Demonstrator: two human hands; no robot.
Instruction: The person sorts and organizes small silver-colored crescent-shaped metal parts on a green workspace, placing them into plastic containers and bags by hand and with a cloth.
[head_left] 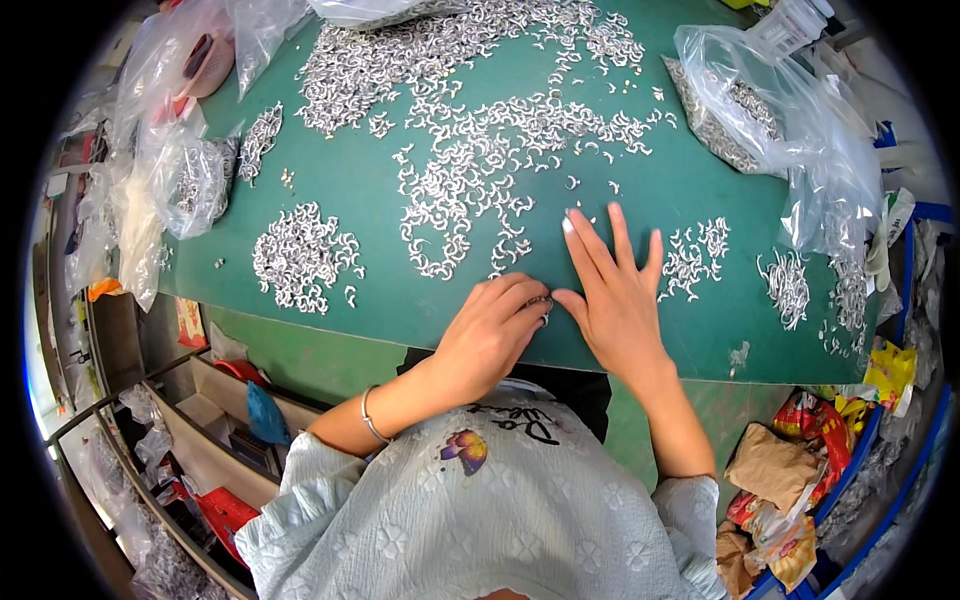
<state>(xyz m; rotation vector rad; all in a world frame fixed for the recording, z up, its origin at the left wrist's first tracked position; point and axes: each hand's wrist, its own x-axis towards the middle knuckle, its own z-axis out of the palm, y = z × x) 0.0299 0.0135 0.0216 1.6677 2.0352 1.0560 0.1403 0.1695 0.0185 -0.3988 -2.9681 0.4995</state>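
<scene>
Small silvery crescent-shaped metal pieces (465, 185) lie spread over the green tabletop (390, 300). Near the front edge, my left hand (480, 335) is curled with its fingers drawn together; a few silvery pieces show at its fingertips, partly hidden by the fingers. My right hand (617, 300) rests flat on the table just to the right, fingers spread, holding nothing that I can see. Beside its little finger is a small group of crescent pieces (695, 260). A rounder heap of them (300, 258) sits to the left of my left hand.
A big pile (375, 65) of crescents covers the far side. Clear plastic bags with pieces stand at the left (200, 190) and right (735, 110). Two small heaps (787, 290) lie near the right edge. Below are drawers (215, 400) at left and wrappers (775, 470) at right.
</scene>
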